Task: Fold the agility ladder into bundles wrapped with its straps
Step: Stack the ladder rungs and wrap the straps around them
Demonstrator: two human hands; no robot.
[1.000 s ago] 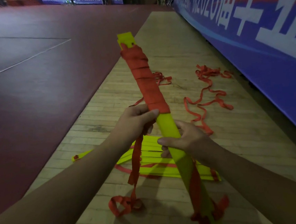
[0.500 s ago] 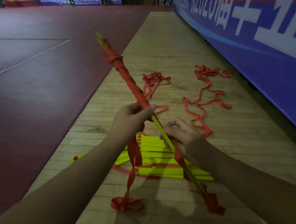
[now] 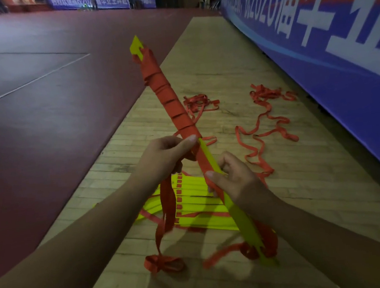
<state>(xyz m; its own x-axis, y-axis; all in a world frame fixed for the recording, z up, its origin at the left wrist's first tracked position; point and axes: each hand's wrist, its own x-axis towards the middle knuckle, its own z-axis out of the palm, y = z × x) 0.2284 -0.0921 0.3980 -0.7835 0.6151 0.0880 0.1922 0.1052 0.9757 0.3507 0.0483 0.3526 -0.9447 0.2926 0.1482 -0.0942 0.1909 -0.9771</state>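
There is just one camera. It sits on the person's head and looks forward and down. Both arms come in from the bottom edge, so the left hand (image 3: 162, 160) and the right hand (image 3: 236, 181) are very close, near the middle. They hold the ladder bundle (image 3: 176, 112) up right in front of the camera. The wood floor (image 3: 199, 61) lies below and runs far off toward the top. The wide view also takes in a dark red floor (image 3: 42, 111) on the left and a blue banner (image 3: 338, 60) on the right.
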